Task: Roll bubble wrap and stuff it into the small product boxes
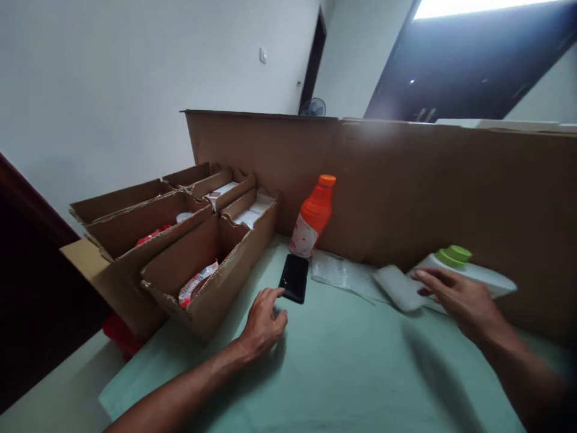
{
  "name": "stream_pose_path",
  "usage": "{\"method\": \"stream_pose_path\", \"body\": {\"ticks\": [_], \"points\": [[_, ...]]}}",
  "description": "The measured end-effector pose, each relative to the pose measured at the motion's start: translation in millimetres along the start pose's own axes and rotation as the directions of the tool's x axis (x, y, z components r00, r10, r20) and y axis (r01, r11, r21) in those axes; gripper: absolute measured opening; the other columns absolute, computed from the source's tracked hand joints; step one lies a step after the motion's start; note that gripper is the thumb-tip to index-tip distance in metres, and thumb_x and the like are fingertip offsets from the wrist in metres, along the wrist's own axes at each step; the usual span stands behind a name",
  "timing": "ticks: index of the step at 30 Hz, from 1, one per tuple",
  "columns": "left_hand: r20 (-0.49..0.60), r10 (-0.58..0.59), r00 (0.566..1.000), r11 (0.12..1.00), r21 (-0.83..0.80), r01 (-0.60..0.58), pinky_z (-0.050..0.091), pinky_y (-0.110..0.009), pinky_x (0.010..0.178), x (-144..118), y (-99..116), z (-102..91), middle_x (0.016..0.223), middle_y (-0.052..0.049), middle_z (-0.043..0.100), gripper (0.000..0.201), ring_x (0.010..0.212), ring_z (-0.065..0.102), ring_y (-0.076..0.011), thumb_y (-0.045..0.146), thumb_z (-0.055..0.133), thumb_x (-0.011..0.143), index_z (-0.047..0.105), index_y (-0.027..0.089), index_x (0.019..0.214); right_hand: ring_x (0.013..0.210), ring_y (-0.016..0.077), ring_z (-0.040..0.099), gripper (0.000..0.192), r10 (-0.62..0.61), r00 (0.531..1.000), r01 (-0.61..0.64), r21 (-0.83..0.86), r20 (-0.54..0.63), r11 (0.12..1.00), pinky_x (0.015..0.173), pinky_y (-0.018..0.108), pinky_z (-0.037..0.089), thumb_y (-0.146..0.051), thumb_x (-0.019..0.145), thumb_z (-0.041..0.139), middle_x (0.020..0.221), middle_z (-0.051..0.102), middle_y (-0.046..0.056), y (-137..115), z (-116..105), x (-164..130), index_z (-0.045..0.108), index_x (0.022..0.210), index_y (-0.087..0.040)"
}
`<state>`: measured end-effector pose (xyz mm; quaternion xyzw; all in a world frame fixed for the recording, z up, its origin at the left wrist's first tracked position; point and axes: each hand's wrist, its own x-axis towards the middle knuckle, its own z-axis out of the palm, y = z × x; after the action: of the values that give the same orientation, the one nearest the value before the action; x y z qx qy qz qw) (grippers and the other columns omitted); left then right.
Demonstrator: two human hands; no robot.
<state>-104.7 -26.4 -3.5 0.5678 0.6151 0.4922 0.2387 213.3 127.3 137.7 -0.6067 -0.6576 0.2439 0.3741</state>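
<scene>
Head view: the left hand [262,325] rests on the desk [342,373], its pale green cover smooth and matte, fingers loosely curled, holding nothing, index tip right at the corner of a glossy black phone [294,278] lying flat. The right hand [455,297] is spread, grip apart, fingertips on a soft-looking white flat pad [396,287] beside a white bottle [473,276] on its side with a lime green cap. Crinkly clear plastic wrap [338,272] lies between phone and pad. An orange bottle [313,218] stands upright against a tall cardboard wall [406,192]. Rough open cardboard boxes [202,252] with packets sit left, close by the left hand. White walls, dark doorway behind.
</scene>
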Motion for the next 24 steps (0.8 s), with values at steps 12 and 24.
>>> {"method": "stream_pose_path", "body": {"ticks": [12,24], "points": [[-0.08,-0.009,0.997,0.999,-0.047,0.005,0.052,-0.033,0.085,11.9,-29.4,14.2,0.095,-0.007,0.067,0.035,0.092,0.064,-0.0197,0.003,0.052,0.076,0.068,0.017,0.104,0.109,0.0298,0.069,0.027,-0.419,0.619,0.766,-0.394,0.664,0.508,0.092,0.038,0.051,-0.032,0.082,0.071,0.111,0.076,0.014,-292.6,241.2,37.3,0.077,0.102,-0.015],[-0.039,-0.035,0.999,0.998,-0.05,0.033,0.048,-0.04,0.096,11.7,-30.5,13.7,0.103,-0.008,0.068,0.036,0.103,0.062,-0.0238,0.006,0.053,0.077,0.068,0.02,0.106,0.09,0.0208,0.069,0.022,-0.535,0.717,0.665,-0.208,0.446,0.718,0.075,0.027,0.052,-0.029,0.09,0.055,0.099,0.074,0.009,-266.8,202.0,60.0,0.07,0.1,-0.016]]}}
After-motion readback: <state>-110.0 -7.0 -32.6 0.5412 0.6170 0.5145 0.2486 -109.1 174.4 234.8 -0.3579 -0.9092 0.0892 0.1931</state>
